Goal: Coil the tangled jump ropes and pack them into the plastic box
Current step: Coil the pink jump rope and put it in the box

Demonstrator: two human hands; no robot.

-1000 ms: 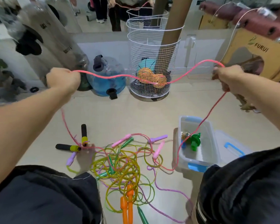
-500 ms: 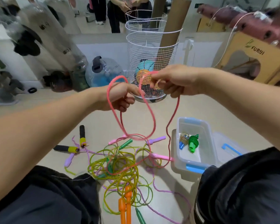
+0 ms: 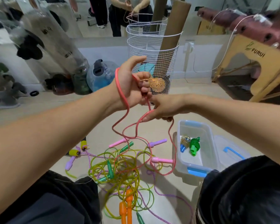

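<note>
My left hand [image 3: 131, 85] is raised at the centre with the pink jump rope [image 3: 121, 94] looped round its back and gripped in its curled fingers. Just below it, my right hand [image 3: 162, 109] pinches the same rope, which hangs in loops to its pink handles [image 3: 162, 160] on the floor. A tangle of yellow-green, purple and orange-handled ropes [image 3: 120, 173] lies between my knees. The clear plastic box [image 3: 207, 143] with blue clips stands open at the right, holding a coiled green rope [image 3: 194, 143] and another small coil.
The box lid [image 3: 233, 152] lies to the right of the box. A white wire basket [image 3: 152, 60] with cardboard tubes stands behind my hands. A blue water jug [image 3: 100, 75] and a wooden stool [image 3: 257, 65] flank it. Another person stands at the back.
My hands came together from wide apart. The left hand rose and now has the pink rope wrapped round it; the right hand dropped below it, drawing the rope down.
</note>
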